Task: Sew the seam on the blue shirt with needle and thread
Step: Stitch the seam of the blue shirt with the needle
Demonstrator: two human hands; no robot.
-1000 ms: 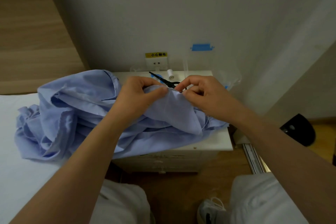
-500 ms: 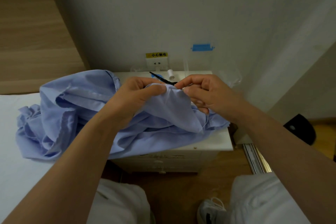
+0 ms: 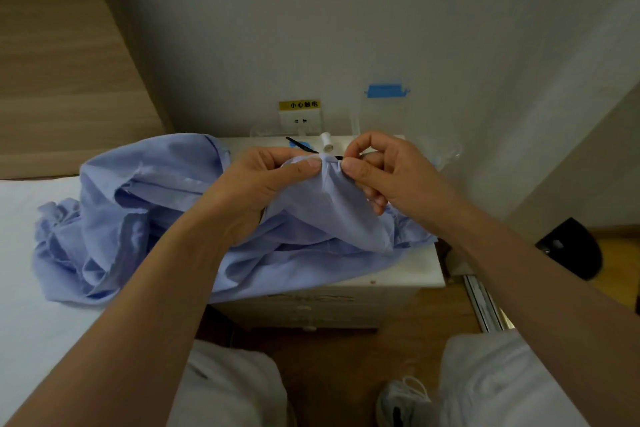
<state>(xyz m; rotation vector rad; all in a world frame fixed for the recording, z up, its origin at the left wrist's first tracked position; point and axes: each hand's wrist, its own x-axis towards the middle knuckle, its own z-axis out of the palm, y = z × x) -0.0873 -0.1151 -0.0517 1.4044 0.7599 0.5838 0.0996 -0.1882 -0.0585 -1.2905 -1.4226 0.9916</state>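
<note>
The left hand [image 3: 256, 184] and right hand [image 3: 391, 173] each pinch one raised fold of the blue shirt [image 3: 156, 204], likely holding the seam tight for stitching. No needle shows.

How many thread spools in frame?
1. The white spool stands at the back of the nightstand, just right of the black scissors. Others may be hidden under the blue shirt.

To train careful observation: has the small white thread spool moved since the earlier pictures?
No. The small white thread spool stays just below and right of the white wall socket.
</note>
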